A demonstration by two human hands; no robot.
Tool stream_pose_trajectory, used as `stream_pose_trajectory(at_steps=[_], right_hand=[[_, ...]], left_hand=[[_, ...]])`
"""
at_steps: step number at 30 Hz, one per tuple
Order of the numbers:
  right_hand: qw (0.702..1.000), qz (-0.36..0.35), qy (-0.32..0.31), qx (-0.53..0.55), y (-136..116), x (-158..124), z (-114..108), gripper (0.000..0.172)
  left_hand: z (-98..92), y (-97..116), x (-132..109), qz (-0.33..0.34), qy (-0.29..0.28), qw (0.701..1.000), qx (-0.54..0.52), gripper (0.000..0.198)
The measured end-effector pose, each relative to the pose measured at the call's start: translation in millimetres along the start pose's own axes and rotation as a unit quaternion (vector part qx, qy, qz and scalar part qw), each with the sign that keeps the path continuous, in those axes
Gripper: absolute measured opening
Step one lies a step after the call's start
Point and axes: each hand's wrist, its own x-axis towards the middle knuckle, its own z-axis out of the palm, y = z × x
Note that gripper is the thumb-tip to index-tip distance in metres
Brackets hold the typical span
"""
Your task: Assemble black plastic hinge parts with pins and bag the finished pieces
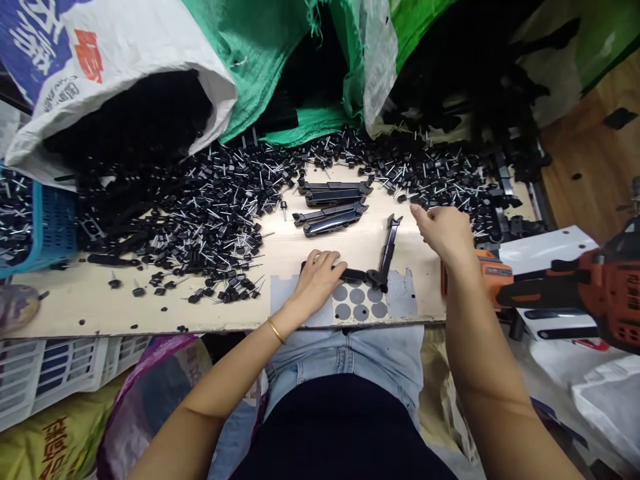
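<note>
My left hand (319, 275) lies curled over one arm of a black hinged plastic part (373, 267) on the wooden board (75, 307), pressing it down. The part's other arm (390, 243) angles up and away toward the far side. My right hand (443, 230) hovers to its right with fingers pinched at the edge of a heap of small black pieces with metal pins (440, 177); what it pinches is too small to make out. Several finished black folded parts (333, 203) lie stacked beyond my hands.
A bigger pile of black pinned pieces (210, 213) covers the board's left. Open woven sacks (125, 80) of black parts stand behind. An orange cordless drill (575, 287) rests at right. A blue basket (45, 227) and white crates (60, 373) sit at left.
</note>
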Motion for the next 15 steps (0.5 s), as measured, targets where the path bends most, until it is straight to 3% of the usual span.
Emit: stream_pose_trajectory(at_steps=[3, 6, 9, 11, 13, 15], right_hand=[[0.993, 0.052, -0.095, -0.052, -0.6, -16.2, 19.3, 0.046], [0.98, 0.045, -0.191, 0.031, 5.4, -46.5, 41.4, 0.041], [0.953, 0.059, -0.171, 0.242, 4.2, -69.9, 53.2, 0.033], [0.904, 0.074, -0.164, 0.387, -4.7, -80.7, 53.4, 0.027], [0.858, 0.082, -0.154, 0.484, -17.9, -89.3, 51.3, 0.024], [0.84, 0.077, -0.126, 0.522, -30.6, -95.8, 50.3, 0.022]], left_hand=[[0.7, -1.6, 9.2, -0.026, -0.036, 0.999, 0.004, 0.019], [-2.6, -0.2, 7.1, -0.058, -0.029, 0.998, -0.013, 0.018], [-8.8, 6.5, 1.1, -0.137, -0.012, 0.983, -0.119, 0.013], [-11.9, 14.2, -2.5, -0.192, -0.005, 0.956, -0.22, 0.015], [-12.9, 24.1, -5.6, -0.21, 0.007, 0.932, -0.294, 0.015], [-12.3, 34.7, -8.8, -0.205, 0.023, 0.921, -0.329, 0.012]])
